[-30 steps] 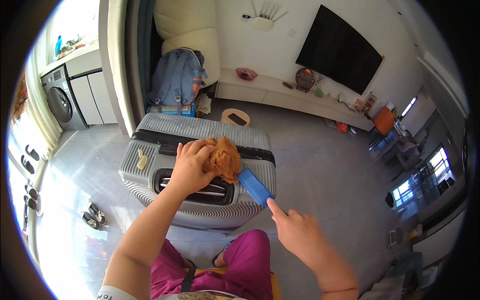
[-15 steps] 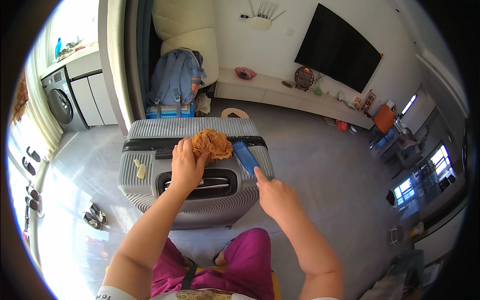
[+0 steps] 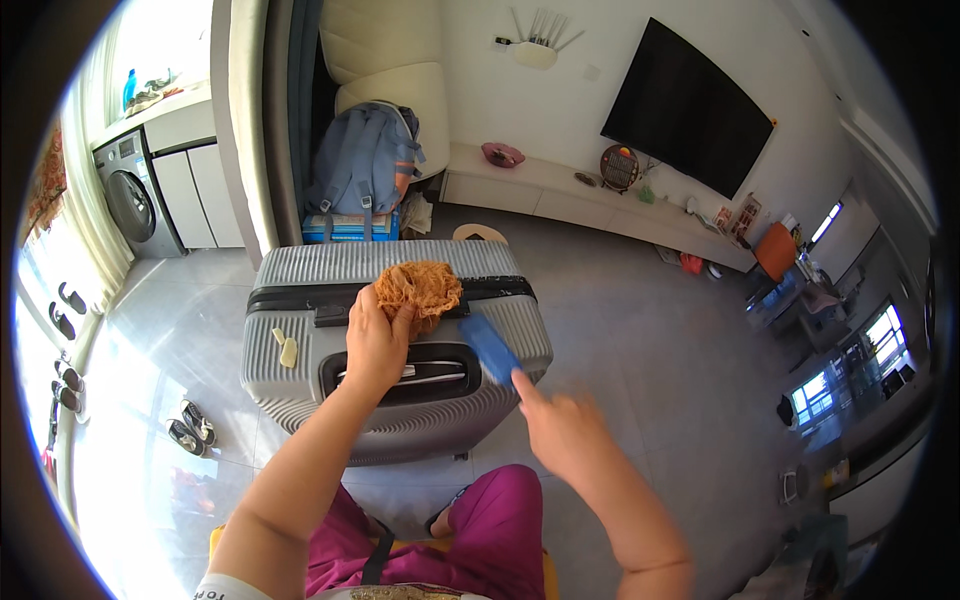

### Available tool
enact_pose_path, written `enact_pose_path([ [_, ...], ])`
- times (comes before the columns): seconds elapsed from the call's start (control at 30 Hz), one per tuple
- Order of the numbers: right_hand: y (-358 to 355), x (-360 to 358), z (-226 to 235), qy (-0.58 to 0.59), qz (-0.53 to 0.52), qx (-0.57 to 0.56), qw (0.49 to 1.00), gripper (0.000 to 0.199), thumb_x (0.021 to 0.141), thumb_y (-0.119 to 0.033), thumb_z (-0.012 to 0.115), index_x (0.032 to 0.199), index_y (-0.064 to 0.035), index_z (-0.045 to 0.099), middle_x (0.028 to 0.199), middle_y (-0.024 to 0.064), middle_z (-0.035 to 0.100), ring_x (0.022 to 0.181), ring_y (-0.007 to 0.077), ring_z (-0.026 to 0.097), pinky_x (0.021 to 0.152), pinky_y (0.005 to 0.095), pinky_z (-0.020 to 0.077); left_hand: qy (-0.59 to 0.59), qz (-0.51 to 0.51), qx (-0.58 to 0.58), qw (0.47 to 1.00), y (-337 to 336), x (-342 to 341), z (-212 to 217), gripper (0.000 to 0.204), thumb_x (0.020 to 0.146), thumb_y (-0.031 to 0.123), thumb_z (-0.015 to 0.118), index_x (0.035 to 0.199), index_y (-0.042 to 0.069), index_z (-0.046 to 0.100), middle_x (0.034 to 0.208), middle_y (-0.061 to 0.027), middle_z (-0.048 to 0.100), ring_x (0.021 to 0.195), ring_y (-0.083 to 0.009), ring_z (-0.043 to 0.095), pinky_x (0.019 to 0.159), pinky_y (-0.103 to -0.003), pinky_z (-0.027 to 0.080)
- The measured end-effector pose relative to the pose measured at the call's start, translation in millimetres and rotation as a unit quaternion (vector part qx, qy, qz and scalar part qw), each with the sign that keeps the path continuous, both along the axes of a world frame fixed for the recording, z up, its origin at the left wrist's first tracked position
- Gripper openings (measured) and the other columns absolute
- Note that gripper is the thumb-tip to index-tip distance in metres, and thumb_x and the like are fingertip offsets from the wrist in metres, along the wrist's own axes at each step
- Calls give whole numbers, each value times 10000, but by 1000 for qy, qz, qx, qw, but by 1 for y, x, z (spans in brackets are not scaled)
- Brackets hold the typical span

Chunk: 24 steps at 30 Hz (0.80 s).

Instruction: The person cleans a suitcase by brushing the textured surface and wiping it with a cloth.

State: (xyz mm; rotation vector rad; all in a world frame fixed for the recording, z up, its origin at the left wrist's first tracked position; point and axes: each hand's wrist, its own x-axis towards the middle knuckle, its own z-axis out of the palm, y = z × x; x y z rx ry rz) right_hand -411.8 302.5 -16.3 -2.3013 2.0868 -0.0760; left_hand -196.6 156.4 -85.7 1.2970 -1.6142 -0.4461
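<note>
A grey ribbed suitcase stands in front of my knees, with a black band across its top and a black-framed handle. On that top my left hand is closed on a frizzy orange-brown bundle, which looks like curly hair or a hairpiece. My right hand, partly blurred, grips one end of a flat blue comb. The comb's far end is just below and right of the bundle, apart from it, over the suitcase's right side. Two small cream-coloured pieces lie on the suitcase's left part.
Behind the suitcase, a blue-grey backpack rests on a blue box. A low white cabinet runs along the wall beneath a television. Black shoes lie on the floor at the left, and a washing machine stands farther back.
My right hand and the comb have moved down, away from the bundle. The left hand keeps its hold, and the bundle has shifted slightly. The whole view has tilted a little.
</note>
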Motion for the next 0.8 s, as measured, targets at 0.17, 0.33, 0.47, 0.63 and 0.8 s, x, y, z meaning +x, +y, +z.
enact_pose_path([
  [0.17, 2, -11, 16, 29, -39, 34, 998, 454, 951, -239, 514, 1393, -138, 481, 748, 194, 650, 672, 382, 666, 627, 488, 531, -11, -6, -5, 1000, 6, -5, 7, 379, 937, 233, 594, 1177, -29, 460, 1102, -220, 539, 1050, -431, 501, 904, -480, 409],
  [0.33, -50, -3, -6, 32, -63, 32, 997, 439, 973, -222, 459, 1406, -157, 467, 835, 215, 655, 735, 393, 673, 678, 510, 534, -4, -8, -4, 1000, 6, -4, 2, 372, 936, 217, 595, 1182, -26, 456, 1095, -225, 537, 1048, -432, 500, 905, -483, 407],
  [0.47, -59, -7, -2, 21, -49, 25, 998, 475, 956, -193, 449, 1425, -116, 445, 839, 220, 668, 738, 397, 677, 698, 511, 540, 2, -18, 4, 1000, 9, -5, 6, 371, 932, 208, 598, 1183, -26, 456, 1098, -220, 540, 1057, -425, 499, 905, -473, 412],
  [0.63, -54, 9, 7, 22, -25, 46, 998, 473, 959, -188, 448, 1425, -113, 446, 793, 217, 674, 745, 381, 682, 684, 503, 539, 6, -17, 8, 1000, 11, -6, 7, 379, 932, 212, 599, 1195, -21, 457, 1102, -219, 540, 1058, -423, 498, 913, -474, 408],
  [0.8, -52, -59, -6, -32, -157, 15, 987, 463, 968, -222, 464, 1429, -178, 449, 808, 222, 671, 733, 403, 670, 673, 511, 530, 9, -11, 3, 1000, 13, -11, 6, 382, 934, 211, 600, 1209, -15, 462, 1139, -220, 543, 1082, -422, 497, 919, -469, 409],
])
